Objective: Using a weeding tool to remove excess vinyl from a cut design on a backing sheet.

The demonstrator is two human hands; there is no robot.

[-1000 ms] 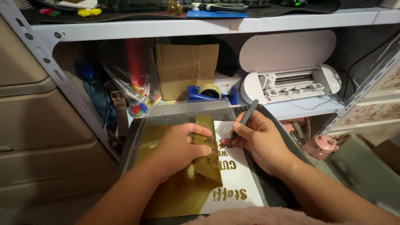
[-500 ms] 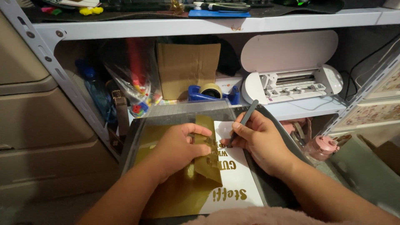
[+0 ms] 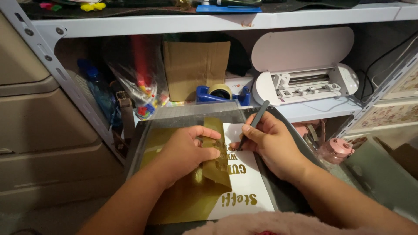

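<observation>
A gold vinyl sheet (image 3: 187, 200) lies on a dark cutting mat (image 3: 283, 191) on my lap. My left hand (image 3: 188, 150) pinches the peeled-back gold flap (image 3: 217, 159) and folds it over to the left, baring the white backing (image 3: 244, 191) with gold letters left on it. My right hand (image 3: 272, 146) holds a thin dark weeding tool (image 3: 257, 119) like a pen, its tip down on the backing just right of the flap.
A white cutting machine (image 3: 305, 72) stands open on the shelf behind. A blue tape dispenser (image 3: 222, 93), a cardboard box (image 3: 196, 67) and a plastic bag of coloured bits (image 3: 139, 87) are beside it. Beige drawers (image 3: 39, 126) are at left, a pink bottle (image 3: 337, 150) at right.
Both hands stay almost in place. The gold flap has barely moved.
</observation>
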